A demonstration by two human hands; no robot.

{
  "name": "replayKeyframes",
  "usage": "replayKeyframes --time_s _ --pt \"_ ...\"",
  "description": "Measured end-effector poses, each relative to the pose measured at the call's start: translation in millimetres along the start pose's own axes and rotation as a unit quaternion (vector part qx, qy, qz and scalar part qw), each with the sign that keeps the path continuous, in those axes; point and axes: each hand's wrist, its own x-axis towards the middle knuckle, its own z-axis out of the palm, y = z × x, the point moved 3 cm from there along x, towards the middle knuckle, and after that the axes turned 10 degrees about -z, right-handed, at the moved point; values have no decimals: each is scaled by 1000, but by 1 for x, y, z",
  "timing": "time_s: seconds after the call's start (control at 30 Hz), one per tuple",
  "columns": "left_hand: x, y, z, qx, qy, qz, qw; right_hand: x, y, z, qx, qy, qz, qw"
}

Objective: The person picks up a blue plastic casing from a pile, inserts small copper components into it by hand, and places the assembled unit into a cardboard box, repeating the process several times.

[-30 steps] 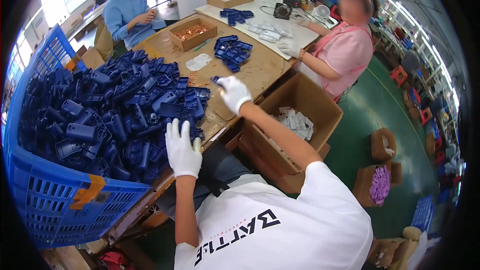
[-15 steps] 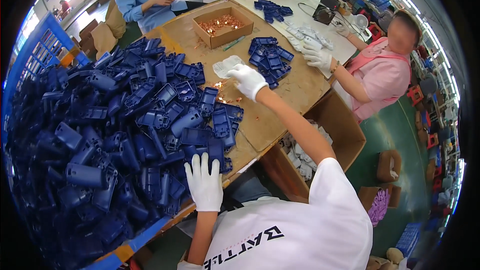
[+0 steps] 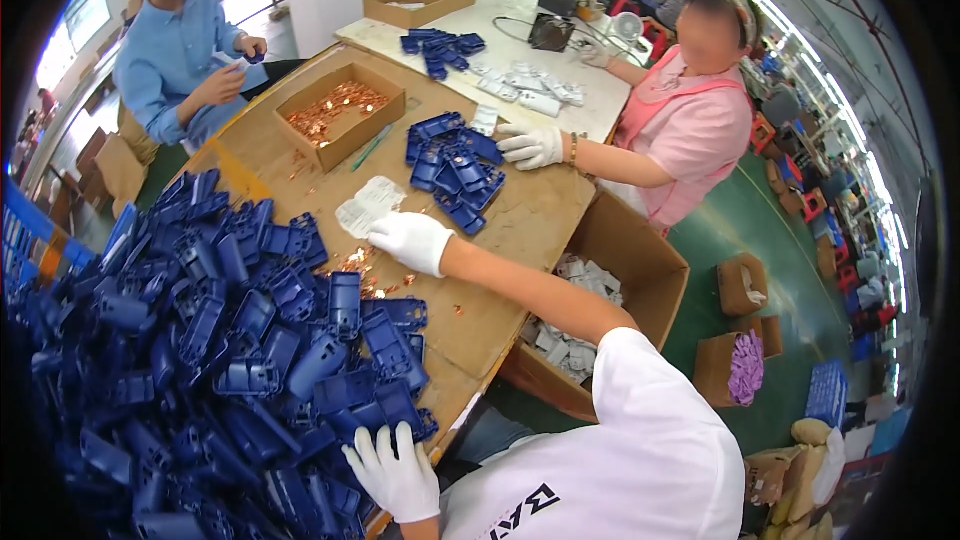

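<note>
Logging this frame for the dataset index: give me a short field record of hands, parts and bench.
left hand: white glove, fingers spread on the blue housing pile at the near table edge
right hand: white glove, reaching to the pale flat packets
bench: brown board top, small copper bits scattered
cardboard tray: holds copper-coloured parts
co-worker's gloved hand: on a smaller blue stack

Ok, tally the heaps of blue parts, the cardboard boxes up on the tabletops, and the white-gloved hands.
Heaps of blue plastic parts: 3
Cardboard boxes on the tabletops: 2
White-gloved hands: 4 (the wearer's left hand and right hand, plus the pink-shirted co-worker's two)
Total: 9
</note>
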Motion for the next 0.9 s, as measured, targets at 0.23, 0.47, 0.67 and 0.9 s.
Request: replayKeyframes --time_s 0.23,0.47,0.67,0.9 --pt "1 -1 -2 -21 -17 -18 999 7 -3 3 -15 -63 62 996" --pt "-1 -6 4 -40 -10 -12 999 17 -2 -3 21 -73 91 993" --pt "-1 -8 6 -69 7 3 998 16 -20 -21 29 8 48 998" --pt "-1 -23 9 -110 54 45 991 7 -33 -7 66 68 -79 992"
